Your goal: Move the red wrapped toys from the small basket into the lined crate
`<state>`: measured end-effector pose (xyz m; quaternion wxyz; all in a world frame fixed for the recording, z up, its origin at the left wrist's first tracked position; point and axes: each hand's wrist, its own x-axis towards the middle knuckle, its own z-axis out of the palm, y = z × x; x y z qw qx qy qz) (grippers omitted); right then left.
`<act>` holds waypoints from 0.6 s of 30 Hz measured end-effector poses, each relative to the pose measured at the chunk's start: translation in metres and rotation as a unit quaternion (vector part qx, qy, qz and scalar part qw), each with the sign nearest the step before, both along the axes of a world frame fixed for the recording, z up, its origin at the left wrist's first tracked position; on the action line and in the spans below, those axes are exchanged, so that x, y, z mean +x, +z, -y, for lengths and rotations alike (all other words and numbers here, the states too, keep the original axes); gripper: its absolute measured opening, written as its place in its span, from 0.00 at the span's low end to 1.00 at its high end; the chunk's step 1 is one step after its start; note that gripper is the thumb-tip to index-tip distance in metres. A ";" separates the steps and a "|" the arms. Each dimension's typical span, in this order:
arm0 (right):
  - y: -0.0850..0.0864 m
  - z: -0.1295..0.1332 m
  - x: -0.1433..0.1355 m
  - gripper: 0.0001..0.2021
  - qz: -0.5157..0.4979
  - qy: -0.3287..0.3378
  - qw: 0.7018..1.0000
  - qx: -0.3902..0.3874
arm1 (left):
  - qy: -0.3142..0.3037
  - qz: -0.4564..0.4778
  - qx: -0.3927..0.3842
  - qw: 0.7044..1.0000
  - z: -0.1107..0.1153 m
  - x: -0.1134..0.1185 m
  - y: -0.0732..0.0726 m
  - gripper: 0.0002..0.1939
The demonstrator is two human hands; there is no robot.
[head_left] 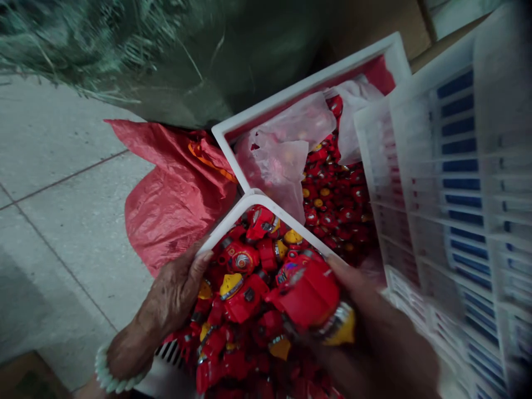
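Left hand clasping near white crate's rim — right hand gripping red-yellow plastic toy; many similar toys remaining inside.

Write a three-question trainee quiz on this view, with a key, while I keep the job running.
1. Multiple choice: the pale bead bracelet is worn on which side? A) right; B) left.
2. True or false: the left hand touches the rim of the near white basket.
3. Open question: what does the right hand hold?

Key: 1. B. 2. True. 3. A red-and-yellow piece, blurred in this picture.
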<state>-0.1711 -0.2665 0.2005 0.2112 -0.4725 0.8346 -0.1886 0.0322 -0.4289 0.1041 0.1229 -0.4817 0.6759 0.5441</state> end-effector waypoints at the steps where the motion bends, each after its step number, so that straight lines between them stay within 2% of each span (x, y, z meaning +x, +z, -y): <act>1: 0.000 -0.003 0.009 0.39 -0.014 0.021 1.000 0.004 | 0.001 -0.002 -0.003 1.000 0.000 0.001 -0.002 0.31; 4: 0.001 -0.014 0.023 0.37 -0.071 0.038 0.997 -0.015 | 0.007 -0.001 -0.002 1.000 -0.001 0.004 -0.005 0.31; 7: 0.004 -0.031 0.025 0.31 -0.100 0.014 0.994 -0.051 | 0.005 0.009 0.008 1.000 0.000 0.003 -0.006 0.34; 10: 0.005 -0.051 0.022 0.26 -0.120 -0.012 0.992 -0.030 | 0.000 0.025 0.011 1.000 0.001 0.003 -0.005 0.35; 15: 0.013 -0.077 0.015 0.20 -0.053 0.062 0.997 -0.003 | -0.018 0.018 -0.028 0.999 0.001 0.012 -0.010 0.34; 16: 0.016 -0.079 0.012 0.19 -0.060 0.039 0.997 -0.004 | -0.019 0.015 -0.035 0.999 0.001 0.014 -0.011 0.33; 18: 0.017 -0.078 -0.004 0.18 -0.096 -0.062 0.993 0.005 | -0.018 0.006 -0.051 0.999 0.000 0.017 -0.014 0.29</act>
